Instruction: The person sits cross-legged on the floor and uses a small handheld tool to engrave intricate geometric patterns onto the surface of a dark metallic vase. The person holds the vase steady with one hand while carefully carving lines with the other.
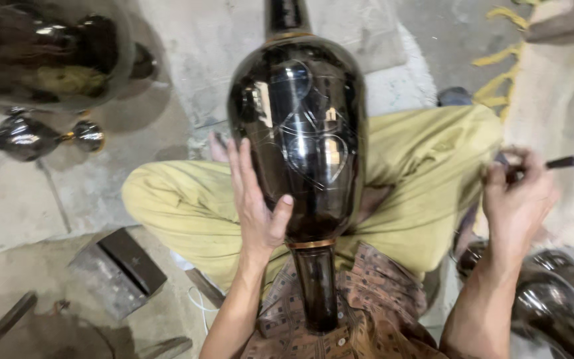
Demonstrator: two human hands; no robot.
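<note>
A large glossy black metal vase [300,139] with thin scratched line patterns and brass-coloured bands lies lengthwise over my crossed legs in yellow-green trousers [181,199]. My left hand [255,196] is pressed flat against the vase's left side, thumb hooked under its lower curve. Out to the right, away from the vase, my right hand [516,199] pinches a thin dark engraving tool [553,163] between its fingers.
More shiny dark vases lie at the upper left [31,136] and lower right [553,309]. A round tub [48,53] holding dark pieces stands at the top left. A metal block [117,269] rests on the concrete floor to my left.
</note>
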